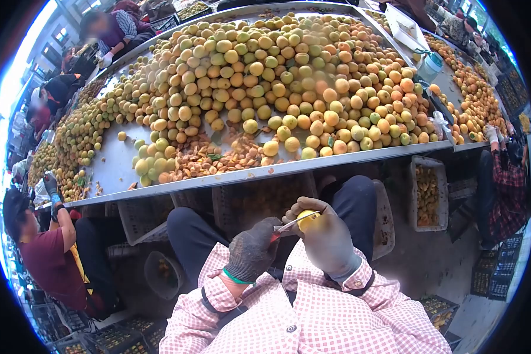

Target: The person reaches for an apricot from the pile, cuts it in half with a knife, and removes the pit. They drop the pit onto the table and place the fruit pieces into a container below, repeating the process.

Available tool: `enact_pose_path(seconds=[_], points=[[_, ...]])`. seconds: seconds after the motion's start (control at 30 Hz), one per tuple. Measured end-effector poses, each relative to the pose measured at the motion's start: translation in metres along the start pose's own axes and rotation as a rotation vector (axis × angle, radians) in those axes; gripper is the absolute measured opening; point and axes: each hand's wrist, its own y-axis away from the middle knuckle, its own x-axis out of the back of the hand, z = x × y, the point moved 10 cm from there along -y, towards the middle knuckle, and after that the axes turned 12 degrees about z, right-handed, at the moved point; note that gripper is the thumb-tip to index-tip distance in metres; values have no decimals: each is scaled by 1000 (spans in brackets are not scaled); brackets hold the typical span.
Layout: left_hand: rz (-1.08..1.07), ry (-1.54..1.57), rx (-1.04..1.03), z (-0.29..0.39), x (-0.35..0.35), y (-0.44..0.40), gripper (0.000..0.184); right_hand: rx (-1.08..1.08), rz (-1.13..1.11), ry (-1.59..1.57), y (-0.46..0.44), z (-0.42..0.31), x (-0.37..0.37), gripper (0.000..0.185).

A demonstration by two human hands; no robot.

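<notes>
Because steadying seems needed, the yellow apricot is grasped by the fingers of the right hand, below the bench edge, while the knife is gripped by the left hand, blade at the fruit.

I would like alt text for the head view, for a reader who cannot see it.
A gloved left hand holds a knife at a yellow fruit gripped in the gloved right hand. In front, orange and green fruits lie heaped on a metal table, with other people around it.
</notes>
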Motion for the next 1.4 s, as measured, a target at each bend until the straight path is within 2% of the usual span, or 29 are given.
enact_pose_path(seconds=[0.1,0.17,0.3,0.43,0.5,0.53,0.57,0.63,0.7,0.8,0.87,0.9,0.97,1.0,1.03,1.1,1.13,1.17,1.2,1.23,1.27,1.3,1.37,1.4], points=[[24,2,-33,6,3,-2,27,9,-104,-19,1,-5,-11,45],[-88,-72,37,1,-6,1,28,2,-118,-2,1,-6,-7,49],[-82,-36,-8,12,-5,-2,27,-16,-182,-30,0,-9,-17,55],[-90,-103,18,4,-13,-14,27,16,-201,11,-10,-16,-29,50],[-79,-119,8,5,-16,-17,27,23,-158,245,-18,-12,-18,54],[-73,-104,20,10,-16,-17,28,107,-172,257,-19,-16,-19,55],[-65,-89,35,13,-15,-16,28,104,-174,261,-19,-13,-21,55],[-40,-72,18,17,-14,-17,29,122,-226,13,-15,-16,-33,54],[-10,-64,-5,15,-11,-19,29,142,-258,3,-14,-16,-37,54],[-24,-81,-123,6,-24,-21,32,194,-233,5,-14,-16,-32,52],[-45,196,-81,5,-33,-26,24,210,-25,18,-20,-16,-4,51],[-48,203,-85,2,-38,-24,24,215,-20,23,-21,-21,0,51],[65,899,479,-40,-44,-13,21,275,96,-68,-25,-45,15,54],[14,971,583,-47,-46,-3,23,206,92,-82,-23,-48,14,62],[7,977,583,-43,-40,-5,23,210,98,-78,-21,-54,18,62],[-120,1055,851,-41,-48,6,29,46,5,150,-19,-39,12,70],[-115,1056,852,-34,-41,4,29,90,36,361,-18,-38,17,63],[-181,923,779,-24,-36,2,27,84,34,360,-18,-36,16,63],[-246,788,700,-18,-34,1,28,232,41,606,-18,-43,13,57],[-245,786,699,-21,-39,3,28,383,46,852,-17,-51,7,51],[-172,625,457,-20,-36,-4,30,124,103,661,-21,-36,16,46],[-100,458,219,-12,-30,-7,33,121,101,658,-21,-34,14,46],[-140,359,213,-11,-28,-5,37,-15,12,312,-19,-20,3,49],[-146,271,168,-5,-23,-5,37,34,-5,251,-17,-20,1,47]])
